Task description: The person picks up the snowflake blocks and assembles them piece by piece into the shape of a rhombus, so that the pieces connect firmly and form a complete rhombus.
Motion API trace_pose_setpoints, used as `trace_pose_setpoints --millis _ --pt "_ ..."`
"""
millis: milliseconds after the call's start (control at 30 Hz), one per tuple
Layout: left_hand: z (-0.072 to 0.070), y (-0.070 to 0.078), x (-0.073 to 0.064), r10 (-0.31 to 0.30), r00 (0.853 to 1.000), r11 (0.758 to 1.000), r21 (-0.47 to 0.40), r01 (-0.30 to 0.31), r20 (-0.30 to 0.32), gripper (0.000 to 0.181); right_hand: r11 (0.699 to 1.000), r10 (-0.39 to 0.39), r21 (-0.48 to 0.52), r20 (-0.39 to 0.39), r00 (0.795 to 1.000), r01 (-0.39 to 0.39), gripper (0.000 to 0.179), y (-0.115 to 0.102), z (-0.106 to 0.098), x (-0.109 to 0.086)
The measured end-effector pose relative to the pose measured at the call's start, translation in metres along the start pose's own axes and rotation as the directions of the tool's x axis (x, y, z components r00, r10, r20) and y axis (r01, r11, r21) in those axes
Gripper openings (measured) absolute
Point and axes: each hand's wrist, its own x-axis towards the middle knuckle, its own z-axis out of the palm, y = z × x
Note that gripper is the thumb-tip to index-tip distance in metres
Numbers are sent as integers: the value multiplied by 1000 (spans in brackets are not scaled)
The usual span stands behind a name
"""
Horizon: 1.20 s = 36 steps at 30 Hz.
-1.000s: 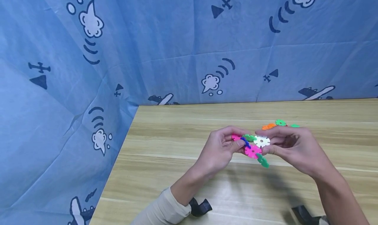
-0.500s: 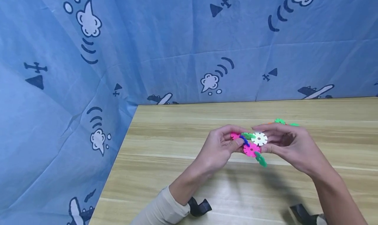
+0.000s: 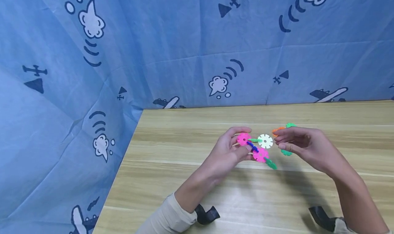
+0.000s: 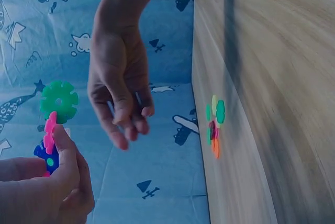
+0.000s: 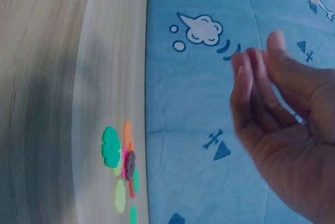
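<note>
In the head view, the left hand (image 3: 226,152) pinches an assembly of notched plastic discs (image 3: 261,155) above the desk (image 3: 172,152), its pink, blue, green and white pieces joined together. The right hand (image 3: 307,145) hangs just beside the white disc (image 3: 265,141), fingers loosely bent around nothing. In the left wrist view, a green disc (image 4: 58,102) meets a pink one (image 4: 50,132). In the right wrist view, more colourful discs (image 5: 111,148) lie clustered on the desk.
</note>
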Motion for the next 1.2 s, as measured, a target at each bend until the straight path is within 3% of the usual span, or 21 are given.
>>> trace_pose_setpoints --millis 167,400,633,733,933,1200 --pt "1 0 -1 -10 999 1000 0 10 32 54 986 115 -123 20 993 -111 34 13 -5 2" --pt "-1 1 -2 -17 995 1000 -11 19 103 58 944 172 -291 39 984 -154 38 33 -2 6" --pt "-3 1 -2 29 983 993 -114 -8 184 47 890 308 -387 123 943 -241 46 49 0 9" --pt "-2 0 -1 32 986 993 -122 -12 161 39 871 331 -422 124 936 -252 42 53 2 10" --pt "1 -1 0 19 997 998 -57 -15 79 31 851 373 -437 112 921 -292 30 55 7 10" --pt "2 1 -2 20 998 999 -43 -18 53 28 831 429 -448 137 893 -330 35 58 9 13"
